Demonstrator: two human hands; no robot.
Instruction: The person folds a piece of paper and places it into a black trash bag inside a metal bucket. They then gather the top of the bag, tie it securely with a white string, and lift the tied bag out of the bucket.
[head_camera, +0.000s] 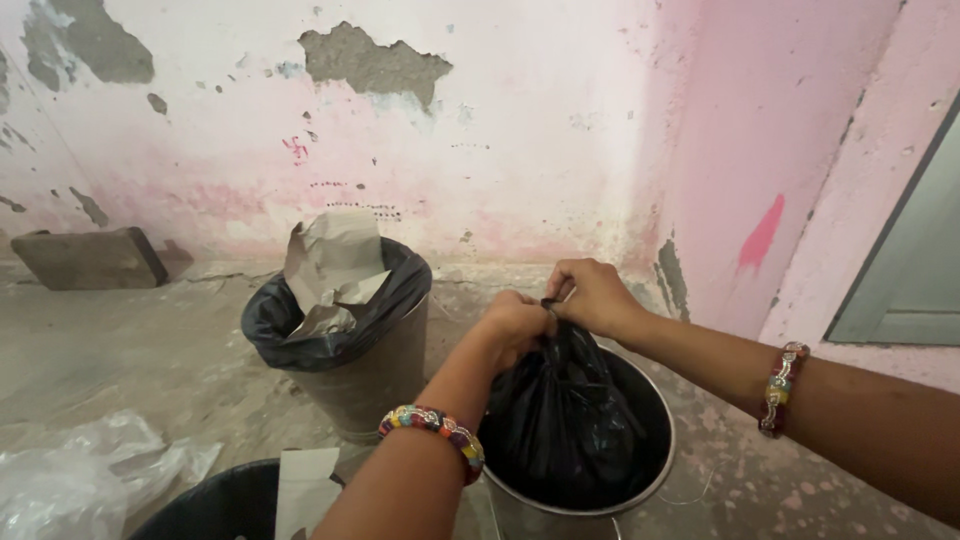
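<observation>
The black bin bag (565, 420) sits inside a round metal bin (655, 480), its gathered neck rising straight up to the hands, so its long axis runs vertical and the bulk hangs directly below the grip. The left hand (515, 325) and the right hand (592, 295) meet at the neck, both clenched on the twisted plastic, touching each other. Just beside to the left stands a second bin (365, 385) lined in black, holding crumpled brown paper (332, 265). A clear plastic sheet (90, 470) lies on the concrete floor (120, 350).
</observation>
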